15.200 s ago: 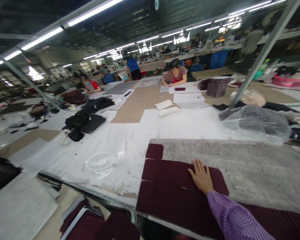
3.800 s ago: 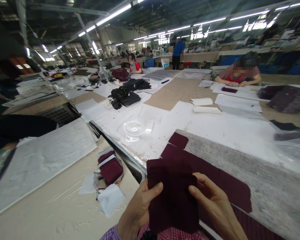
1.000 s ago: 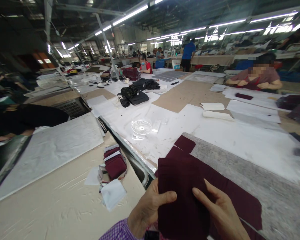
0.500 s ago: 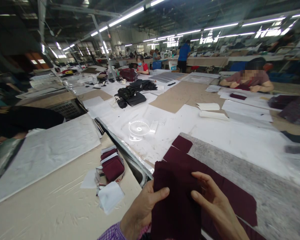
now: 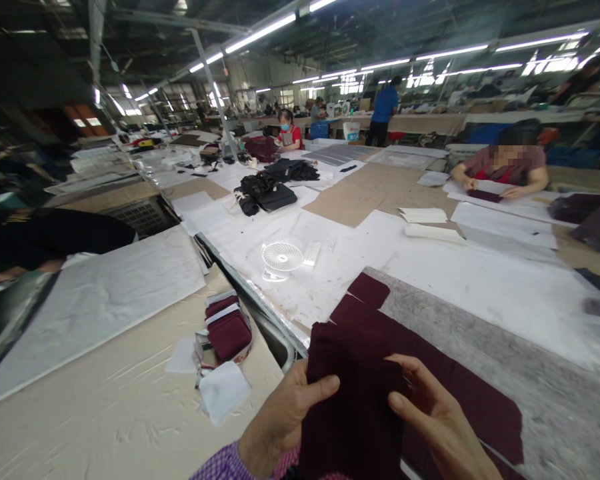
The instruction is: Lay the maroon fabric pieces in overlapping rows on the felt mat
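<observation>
A stack of dark maroon fabric pieces (image 5: 353, 400) is held up in front of me at the bottom of the view. My left hand (image 5: 285, 417) grips its left edge, thumb across the front. My right hand (image 5: 437, 417) grips the right side, thumb on the front and fingers curled over the top. Behind the stack, more maroon pieces (image 5: 480, 400) lie flat on a grey felt mat (image 5: 505, 347), with one small maroon piece (image 5: 369, 290) at the mat's corner.
A small white fan (image 5: 281, 257) stands on the white-papered table. A bundle of maroon pieces with white slips (image 5: 227, 327) lies on the beige table (image 5: 105, 420) at left. Black fabric (image 5: 267, 190) lies farther back. A person (image 5: 505, 167) works across the table.
Both hands keep their hold on the maroon stack. My right hand's fingers have curled further over its top edge, and the view has shifted slightly.
</observation>
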`<control>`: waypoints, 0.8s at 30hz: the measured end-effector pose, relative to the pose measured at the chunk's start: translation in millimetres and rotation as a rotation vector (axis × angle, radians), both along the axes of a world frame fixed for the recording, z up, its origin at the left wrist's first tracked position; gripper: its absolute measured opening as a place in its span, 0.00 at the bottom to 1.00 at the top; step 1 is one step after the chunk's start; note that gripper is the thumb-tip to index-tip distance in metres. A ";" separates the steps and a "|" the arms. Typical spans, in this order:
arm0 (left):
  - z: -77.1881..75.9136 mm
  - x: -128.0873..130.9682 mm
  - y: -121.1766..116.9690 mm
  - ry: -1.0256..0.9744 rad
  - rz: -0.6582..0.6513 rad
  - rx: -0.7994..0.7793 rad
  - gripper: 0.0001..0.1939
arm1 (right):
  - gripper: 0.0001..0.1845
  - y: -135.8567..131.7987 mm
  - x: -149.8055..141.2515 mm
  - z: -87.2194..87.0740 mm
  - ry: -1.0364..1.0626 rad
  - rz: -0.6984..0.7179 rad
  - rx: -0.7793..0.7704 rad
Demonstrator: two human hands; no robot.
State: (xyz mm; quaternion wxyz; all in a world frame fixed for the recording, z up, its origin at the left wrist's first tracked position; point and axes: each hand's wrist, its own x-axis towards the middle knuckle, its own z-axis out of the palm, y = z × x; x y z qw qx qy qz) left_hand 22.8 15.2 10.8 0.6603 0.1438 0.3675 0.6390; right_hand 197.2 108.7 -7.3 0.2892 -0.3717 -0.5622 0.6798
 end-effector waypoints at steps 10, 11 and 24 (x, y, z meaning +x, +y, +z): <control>6.6 2.5 7.3 -0.042 0.058 0.028 0.17 | 0.21 -10.2 -10.9 -7.8 -0.007 0.034 -0.224; 7.7 2.1 7.3 -0.049 0.073 0.025 0.16 | 0.21 -10.1 -11.1 -8.2 -0.003 0.035 -0.244; 6.3 -2.3 5.6 -0.140 0.072 0.071 0.18 | 0.25 -15.3 -16.4 5.0 -0.027 -0.016 -0.221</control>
